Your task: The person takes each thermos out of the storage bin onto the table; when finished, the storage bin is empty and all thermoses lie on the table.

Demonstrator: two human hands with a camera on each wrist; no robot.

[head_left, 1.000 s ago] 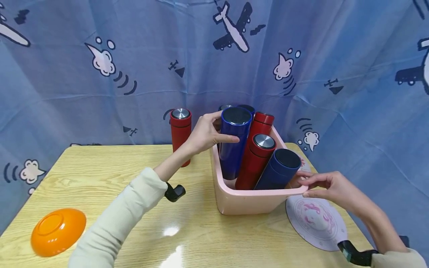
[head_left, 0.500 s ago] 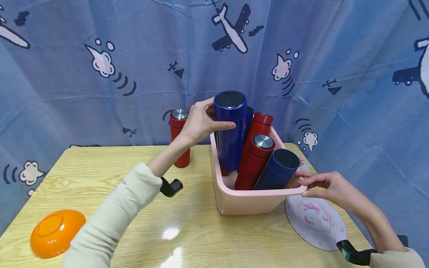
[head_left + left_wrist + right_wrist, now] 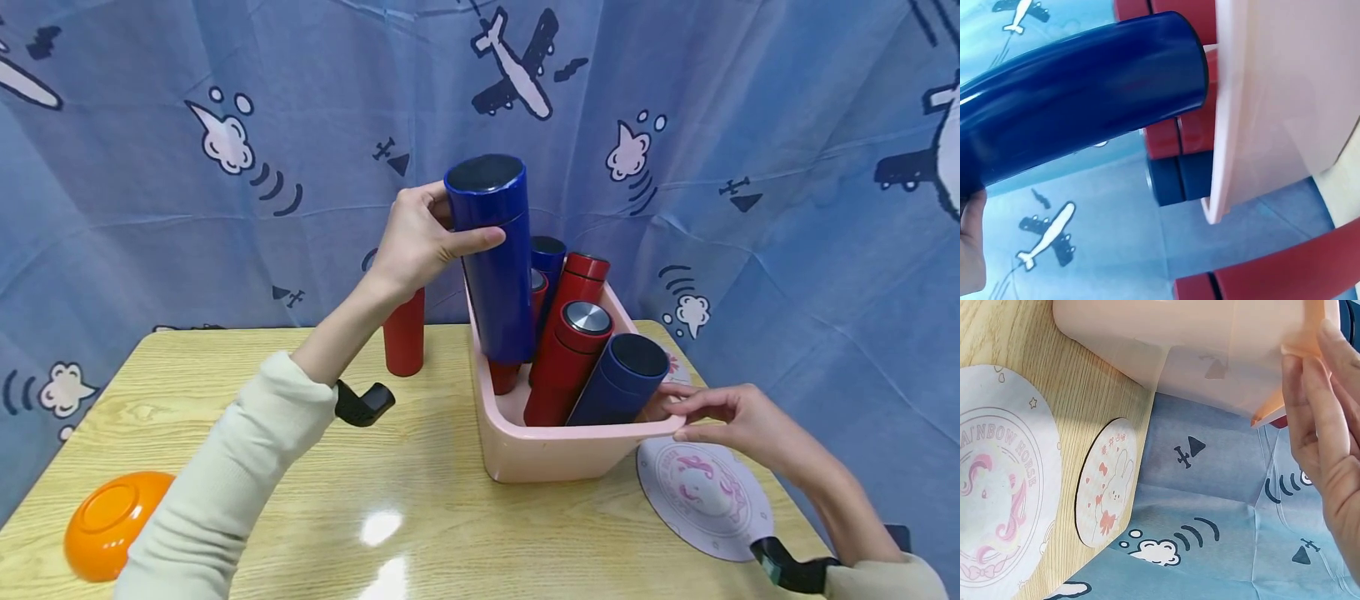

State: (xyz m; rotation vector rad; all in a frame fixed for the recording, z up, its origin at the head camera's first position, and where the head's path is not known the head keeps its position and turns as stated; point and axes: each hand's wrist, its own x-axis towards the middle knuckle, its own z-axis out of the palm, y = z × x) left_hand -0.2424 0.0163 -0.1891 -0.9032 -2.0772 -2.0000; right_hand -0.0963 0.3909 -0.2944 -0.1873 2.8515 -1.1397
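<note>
My left hand (image 3: 420,237) grips a tall blue thermos bottle (image 3: 495,275) near its black-topped lid, slightly tilted. In the left wrist view the bottle's lower end stands just above the rim of a pink bin (image 3: 1235,94). My right hand (image 3: 738,417) pinches the near right corner of that bin (image 3: 555,457) at the rim. Inside the bin lean several bottles, among them a red one with a silver lid (image 3: 570,367), a dark blue one (image 3: 622,379) and another red bottle (image 3: 585,279) behind.
A red bottle (image 3: 405,333) stands on the table left of the bin, its top hidden behind my left hand. An orange bowl (image 3: 112,521) lies upside down at front left. Round printed mats (image 3: 1004,487) lie right of the bin. A blue curtain (image 3: 315,125) hangs behind.
The blue bottle has risen out of the bin and moved left with my left hand, uncovering a red bottle behind it. My right hand stays on the rim.
</note>
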